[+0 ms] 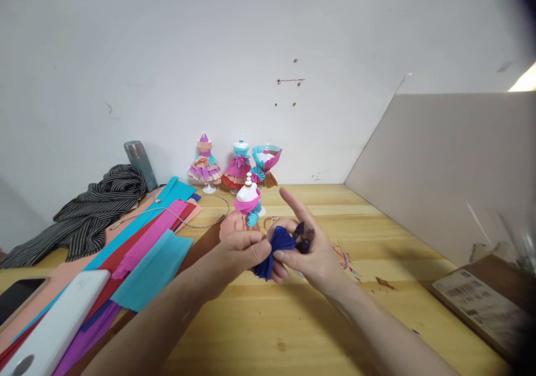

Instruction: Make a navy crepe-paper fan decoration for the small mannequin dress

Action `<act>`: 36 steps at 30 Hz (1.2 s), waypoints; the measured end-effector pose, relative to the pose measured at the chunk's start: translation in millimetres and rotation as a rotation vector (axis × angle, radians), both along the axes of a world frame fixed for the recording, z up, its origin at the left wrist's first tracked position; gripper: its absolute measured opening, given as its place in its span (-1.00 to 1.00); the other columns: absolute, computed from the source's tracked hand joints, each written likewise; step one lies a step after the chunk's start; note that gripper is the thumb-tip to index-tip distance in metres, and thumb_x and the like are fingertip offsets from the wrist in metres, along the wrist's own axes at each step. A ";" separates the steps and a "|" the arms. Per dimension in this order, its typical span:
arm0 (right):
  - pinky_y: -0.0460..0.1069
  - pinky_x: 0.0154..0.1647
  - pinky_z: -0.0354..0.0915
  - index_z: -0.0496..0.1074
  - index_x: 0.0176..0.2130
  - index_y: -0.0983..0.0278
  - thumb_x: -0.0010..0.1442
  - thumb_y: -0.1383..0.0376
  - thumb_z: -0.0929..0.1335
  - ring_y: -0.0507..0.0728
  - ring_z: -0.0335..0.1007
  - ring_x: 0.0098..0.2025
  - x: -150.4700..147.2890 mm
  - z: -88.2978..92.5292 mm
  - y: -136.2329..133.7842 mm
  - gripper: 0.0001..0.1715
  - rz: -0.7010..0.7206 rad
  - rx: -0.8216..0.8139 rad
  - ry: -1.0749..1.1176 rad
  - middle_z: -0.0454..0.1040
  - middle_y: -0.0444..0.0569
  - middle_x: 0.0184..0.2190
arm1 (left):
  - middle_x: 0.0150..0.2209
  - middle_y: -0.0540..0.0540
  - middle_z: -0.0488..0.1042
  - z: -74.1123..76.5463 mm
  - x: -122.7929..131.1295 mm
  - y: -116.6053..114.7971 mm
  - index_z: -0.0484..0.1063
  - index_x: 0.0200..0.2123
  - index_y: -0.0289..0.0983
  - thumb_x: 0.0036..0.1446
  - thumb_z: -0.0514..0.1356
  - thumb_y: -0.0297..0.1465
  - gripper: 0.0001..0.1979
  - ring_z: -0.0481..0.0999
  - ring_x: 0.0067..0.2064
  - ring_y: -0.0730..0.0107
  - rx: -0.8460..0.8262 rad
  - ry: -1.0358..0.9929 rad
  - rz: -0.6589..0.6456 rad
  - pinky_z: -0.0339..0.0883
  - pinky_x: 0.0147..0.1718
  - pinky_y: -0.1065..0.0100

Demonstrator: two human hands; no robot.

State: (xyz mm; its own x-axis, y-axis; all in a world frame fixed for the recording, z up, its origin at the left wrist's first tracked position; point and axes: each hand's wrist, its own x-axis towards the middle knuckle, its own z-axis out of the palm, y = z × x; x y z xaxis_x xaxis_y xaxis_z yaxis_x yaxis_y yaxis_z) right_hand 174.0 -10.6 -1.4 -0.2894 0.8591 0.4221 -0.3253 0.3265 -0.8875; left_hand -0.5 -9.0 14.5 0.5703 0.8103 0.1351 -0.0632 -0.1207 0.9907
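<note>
Between both hands is a piece of dark blue crepe paper (280, 241), gathered into pleats that fan out at its lower end. My left hand (240, 250) pinches its left side between thumb and fingers. My right hand (316, 259) grips the other side under the thumb, index finger stretched out. Against the right palm sits a dark glossy item (304, 237) with rounded loops, perhaps scissor handles; its rest is hidden. Just beyond the hands stands a small white dress form (248, 191) wrapped in pink and turquoise paper, with a peach paper piece (234, 225) at its base.
Three dressed mini forms (204, 164) line the wall. Crepe paper sheets (153, 270), a white elongated object (58, 326), a phone (19, 298), striped cloth (96, 208) and a flask (140, 164) lie left. Paper scraps (345, 259) and a cardboard parcel (481, 303) are right.
</note>
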 end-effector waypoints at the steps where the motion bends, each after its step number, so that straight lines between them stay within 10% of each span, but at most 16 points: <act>1: -0.01 -0.63 0.36 -0.06 0.38 0.02 0.04 0.16 0.53 0.02 0.38 -0.67 -0.1 0.4 0.0 0.12 -0.003 -0.010 0.004 0.44 -0.16 -0.38 | -0.38 -0.22 0.62 1.1 0.3 -0.4 0.57 -0.36 -0.34 0.15 0.18 0.02 -0.50 0.61 -0.34 0.26 -0.046 0.002 -0.084 0.46 -0.20 0.28; 6: -0.01 -0.53 0.35 0.04 0.36 0.05 0.00 0.11 0.55 0.07 0.42 -0.55 2.4 1.4 2.2 0.09 -0.099 -0.004 -0.082 0.47 -0.13 -0.40 | -0.43 -0.16 0.62 2.4 1.6 -0.6 0.56 -0.45 -0.26 0.19 0.13 -0.01 -0.55 0.56 -0.32 0.26 0.030 0.093 -0.067 0.37 -0.01 0.16; 13: 0.00 -0.25 0.36 0.21 0.28 0.16 0.01 0.17 0.55 0.09 0.43 -0.31 2.7 3.0 5.0 -0.07 -0.160 0.029 -0.135 0.48 -0.05 -0.29 | -0.67 -0.08 0.41 -13.7 5.4 6.6 0.39 -0.62 -0.24 0.17 0.16 -0.06 -0.55 0.46 -0.45 0.31 0.105 0.100 0.074 0.43 -0.24 0.23; 22: -0.09 -0.55 0.14 0.23 0.27 0.06 0.08 0.13 0.49 -0.07 0.12 -0.51 12.6 1.2 7.5 -0.17 -0.167 0.110 -0.226 0.35 0.01 -0.03 | -0.57 0.05 0.27 -7.1 5.8 5.4 0.42 -0.44 -0.28 0.08 0.22 0.00 -0.57 0.32 -0.56 0.51 -0.066 0.033 0.054 0.40 -0.50 0.40; 27: -0.08 -0.55 0.09 0.35 0.17 0.09 0.10 0.14 0.47 -0.06 0.01 -0.53 13.8 3.9 4.9 -0.34 -0.257 0.133 -0.243 0.38 -0.02 -0.09 | -0.30 -0.10 0.47 0.0 2.1 4.1 0.49 -0.42 -0.27 0.09 0.25 -0.21 -0.77 0.40 -0.46 0.46 0.058 0.051 0.150 0.37 -0.52 0.43; 36: 0.01 -0.42 0.13 0.57 -0.18 0.27 0.30 -0.01 0.26 0.12 0.20 -0.40 34.7 -2.1 23.6 -0.52 -0.201 0.291 -0.305 0.34 -0.01 -0.42 | -0.55 -0.04 0.39 -2.8 -8.9 7.4 0.50 -0.40 -0.28 0.20 0.13 -0.19 -0.69 0.34 -0.50 0.41 0.040 0.059 0.163 0.31 -0.50 0.39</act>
